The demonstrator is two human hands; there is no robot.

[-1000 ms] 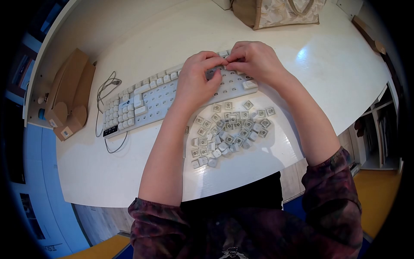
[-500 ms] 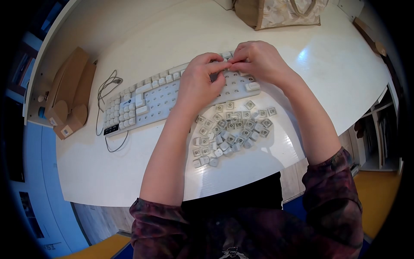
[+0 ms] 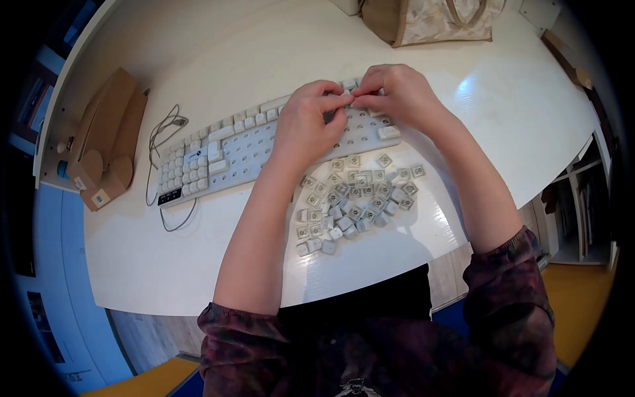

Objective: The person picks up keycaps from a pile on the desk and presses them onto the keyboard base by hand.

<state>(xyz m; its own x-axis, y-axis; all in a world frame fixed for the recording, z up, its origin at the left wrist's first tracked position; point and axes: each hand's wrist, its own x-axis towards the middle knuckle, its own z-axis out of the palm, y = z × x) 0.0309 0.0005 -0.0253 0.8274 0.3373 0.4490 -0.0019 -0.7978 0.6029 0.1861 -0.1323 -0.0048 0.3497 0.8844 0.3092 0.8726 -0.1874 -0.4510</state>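
Note:
A white keyboard lies slanted on the desk, with many bare key positions and caps still on its left block and far rows. My left hand is over its right half, thumb and fingers curled in. My right hand meets it near the far right end, thumb and forefinger pinched. The fingertips of both hands come together at the far row; what they hold is too small to make out. Nearer to me lies a pile of loose keycaps, several upside down.
A grey cable loops left of the keyboard on the white desk. Cardboard pieces stand at the left edge. A patterned bag sits at the far side. Open shelves are at the right.
Both hands stay at the keyboard's far row, shifted very slightly to the right since the earliest frame. The fingertips remain together.

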